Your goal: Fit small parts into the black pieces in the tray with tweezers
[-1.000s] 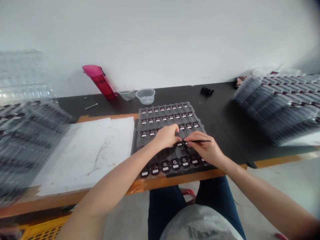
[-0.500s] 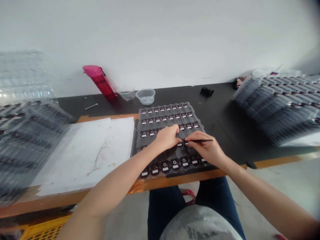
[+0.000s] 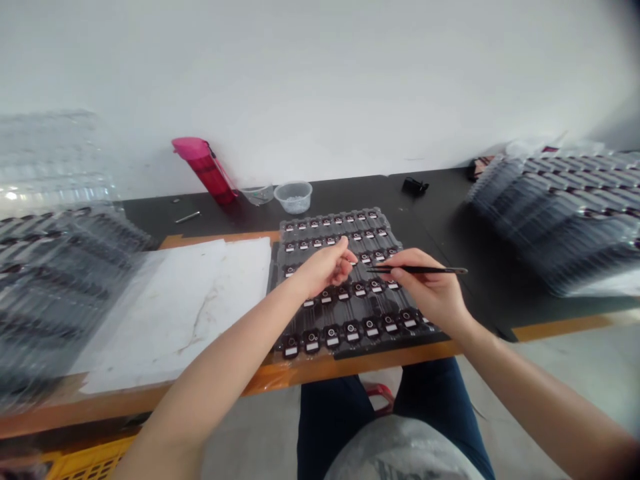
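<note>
A clear plastic tray [image 3: 345, 312] lies in front of me, with rows of small dark parts [image 3: 353, 331], each bearing a white patch and a ring. Over its middle rows is my left hand [image 3: 327, 268], fingers curled in; whatever they hold is too small to make out. My right hand [image 3: 433, 287] grips black tweezers [image 3: 425, 270] between thumb and fingers. Their tips point left, toward the left fingertips, just above the tray.
White sheets [image 3: 200, 300] lie left of the tray. Stacks of filled trays stand at the left [image 3: 60, 287] and right [image 3: 565, 220]. Behind are a pink bottle [image 3: 205, 170], a plastic bowl [image 3: 293, 198], a metal pin [image 3: 188, 217] and a black object [image 3: 415, 186].
Both hands have lifted away from the fourth row of parts. My left hand has moved back a little with its fingers curled, and the tweezers have shifted up and right.
</note>
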`<state>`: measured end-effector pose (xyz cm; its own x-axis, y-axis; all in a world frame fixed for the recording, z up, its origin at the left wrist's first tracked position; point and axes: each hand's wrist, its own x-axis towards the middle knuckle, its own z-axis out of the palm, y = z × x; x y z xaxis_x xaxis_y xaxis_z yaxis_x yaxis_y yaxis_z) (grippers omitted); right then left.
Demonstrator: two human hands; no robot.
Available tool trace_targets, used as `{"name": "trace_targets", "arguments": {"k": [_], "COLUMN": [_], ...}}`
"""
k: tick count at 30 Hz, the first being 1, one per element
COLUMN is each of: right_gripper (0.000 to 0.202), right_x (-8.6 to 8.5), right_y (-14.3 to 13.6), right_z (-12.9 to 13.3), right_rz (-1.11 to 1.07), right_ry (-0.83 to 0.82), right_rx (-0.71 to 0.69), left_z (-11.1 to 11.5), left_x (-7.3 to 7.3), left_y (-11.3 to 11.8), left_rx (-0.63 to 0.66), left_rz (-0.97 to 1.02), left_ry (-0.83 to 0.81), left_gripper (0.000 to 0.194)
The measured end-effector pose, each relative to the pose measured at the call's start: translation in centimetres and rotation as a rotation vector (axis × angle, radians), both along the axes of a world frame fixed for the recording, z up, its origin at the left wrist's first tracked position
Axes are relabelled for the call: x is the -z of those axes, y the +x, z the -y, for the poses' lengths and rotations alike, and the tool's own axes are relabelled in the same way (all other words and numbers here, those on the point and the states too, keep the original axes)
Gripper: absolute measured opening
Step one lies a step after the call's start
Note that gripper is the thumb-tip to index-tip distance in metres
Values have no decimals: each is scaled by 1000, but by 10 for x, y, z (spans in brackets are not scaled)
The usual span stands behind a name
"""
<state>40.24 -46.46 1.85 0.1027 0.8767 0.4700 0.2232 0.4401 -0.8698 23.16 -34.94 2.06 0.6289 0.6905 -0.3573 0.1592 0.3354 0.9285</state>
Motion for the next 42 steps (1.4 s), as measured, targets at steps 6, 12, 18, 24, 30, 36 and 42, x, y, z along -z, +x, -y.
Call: {"name": "trace_targets", "arguments": {"k": [6,12,18,24,30,36,42], "right_gripper": [11,13,12,10,11,11,12], "right_x": [-3,-1,2,-1,1,-2,1], "right_y": [-11,-18,-21,-21,-19,-20,-17], "right_z": [-7,-12,-15,-15,-14,-12,-11], "right_rz": [88,198,200,213,221,212,148], "right_ry": [13,90,104,97,133,128,20], "right_rx": [-56,-37,-35,-37,-50,-52,-56], "left_z": [10,15,17,19,20,21,10], "left_x": [-3,-5,-6,-7,-8,-7,-1], "left_y": [-5,-5,-6,-5,-4,-3,-14], "left_rx": [68,90,84,88,74,77,-20], "left_rz": [85,119,158,161,156,144,-85], "left_ry": [-124,-112,-117,-117,-132,-135,266], "left_gripper": [61,61,59,60,60,61,48]}}
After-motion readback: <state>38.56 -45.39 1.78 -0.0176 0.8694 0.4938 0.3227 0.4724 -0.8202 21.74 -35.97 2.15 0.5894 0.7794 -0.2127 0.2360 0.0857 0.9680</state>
